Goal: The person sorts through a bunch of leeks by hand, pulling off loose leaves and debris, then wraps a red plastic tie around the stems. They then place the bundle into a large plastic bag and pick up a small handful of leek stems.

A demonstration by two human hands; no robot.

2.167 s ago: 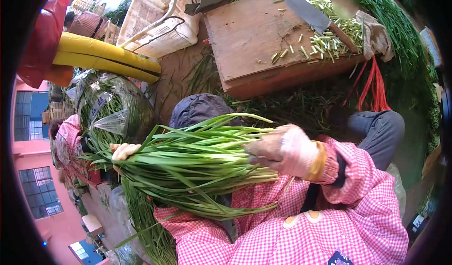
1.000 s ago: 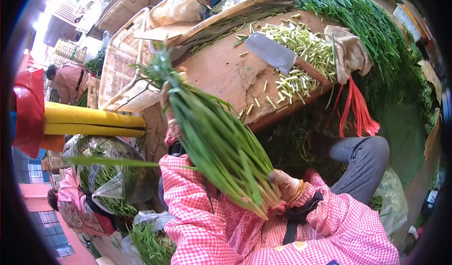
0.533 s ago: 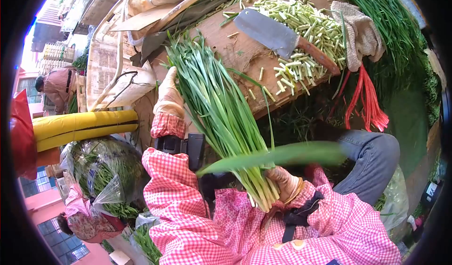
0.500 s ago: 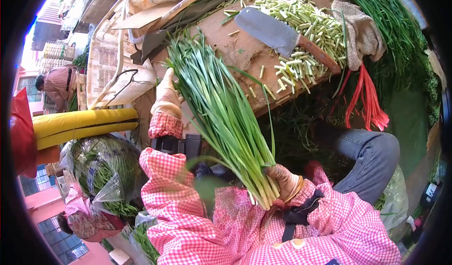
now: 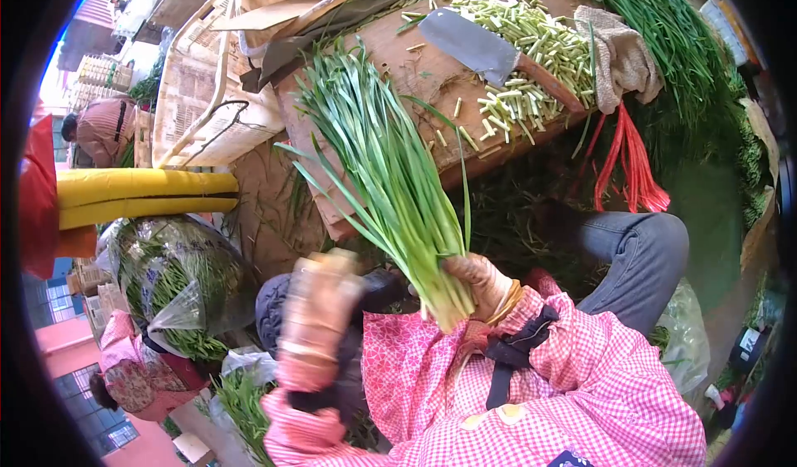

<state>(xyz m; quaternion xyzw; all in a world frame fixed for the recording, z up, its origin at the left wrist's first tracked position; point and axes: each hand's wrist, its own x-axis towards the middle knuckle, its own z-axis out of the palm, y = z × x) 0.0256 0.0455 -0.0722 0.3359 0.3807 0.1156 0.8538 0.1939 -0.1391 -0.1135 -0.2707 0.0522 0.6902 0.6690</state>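
My right hand point(image 5: 483, 283) grips a bunch of garlic chives point(image 5: 398, 176) near its pale root ends. The leaves spread up and left across a wooden board point(image 5: 390, 60), and a few stray off the sides. My left hand point(image 5: 322, 305) is apart from the bunch, to its lower left, and motion smears its fingers. On the board lies a cleaver point(image 5: 471, 42) with a wooden handle, partly over a pile of short cut stem pieces point(image 5: 548, 68).
A beige cloth point(image 5: 618, 56) and red strips point(image 5: 629, 172) hang at the board's right edge. Loose greens point(image 5: 664, 27) are heaped at upper right. On the left are a white basket point(image 5: 187, 93), a yellow padded pole point(image 5: 145, 189) and a plastic bag of greens point(image 5: 178, 276). Two people work farther left.
My left hand has come away from the leaf tips and moved down toward my body. The chives in my right hand have shifted slightly up and left, with leaves fanning out on the left.
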